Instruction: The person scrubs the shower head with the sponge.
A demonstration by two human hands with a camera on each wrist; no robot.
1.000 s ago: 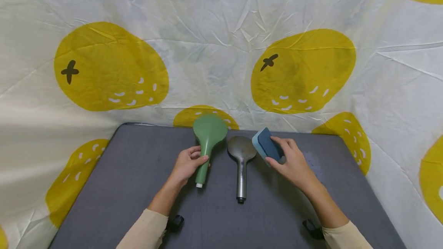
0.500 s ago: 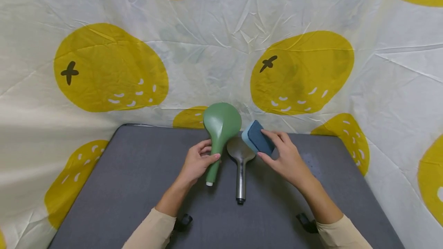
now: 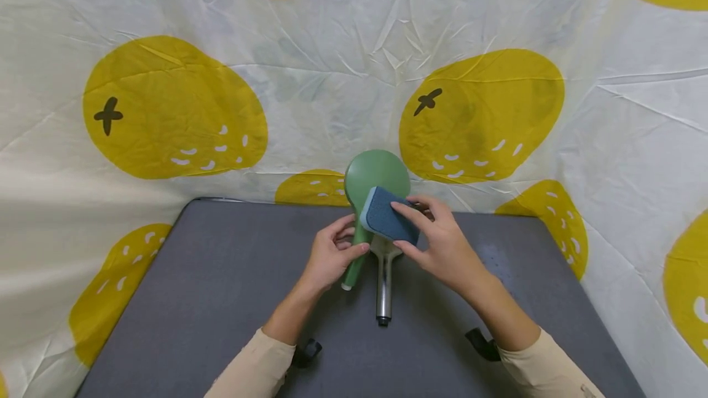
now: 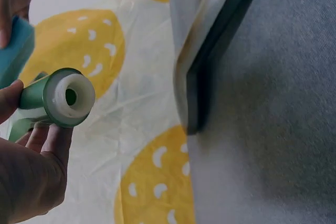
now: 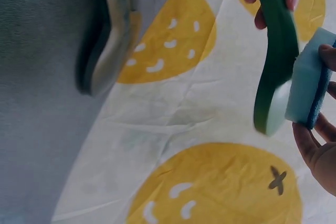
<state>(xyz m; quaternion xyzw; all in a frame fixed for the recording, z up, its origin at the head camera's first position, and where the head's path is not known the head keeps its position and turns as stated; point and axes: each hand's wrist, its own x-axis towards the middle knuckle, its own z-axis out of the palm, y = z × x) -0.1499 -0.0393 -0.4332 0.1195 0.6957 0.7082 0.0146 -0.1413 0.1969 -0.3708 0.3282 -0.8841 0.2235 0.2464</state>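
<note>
A green shower head [image 3: 377,171] is raised above the table, its handle gripped by my left hand [image 3: 330,255]. In the left wrist view the white threaded-looking end [image 4: 76,96] of its handle faces the camera. Between thumb and fingers my right hand [image 3: 445,244] pinches a two-tone blue sponge [image 3: 389,214], light on one face and dark on the other. The sponge overlaps the lower head of the green shower head in the head view; the right wrist view shows its light side against or very near the head [image 5: 281,103]. Below lies a grey metallic shower head [image 3: 384,287], partly hidden.
The dark grey table [image 3: 238,275] carries the grey shower head near its middle. White cloth [image 3: 332,103] with yellow fruit prints hangs behind and at both sides. A black strap [image 3: 306,352] shows at the left wrist and another black strap [image 3: 482,344] at the right.
My left hand has lifted the green shower head up and to the right. My right hand has brought the sponge leftward, from apart to in front of the green head.
</note>
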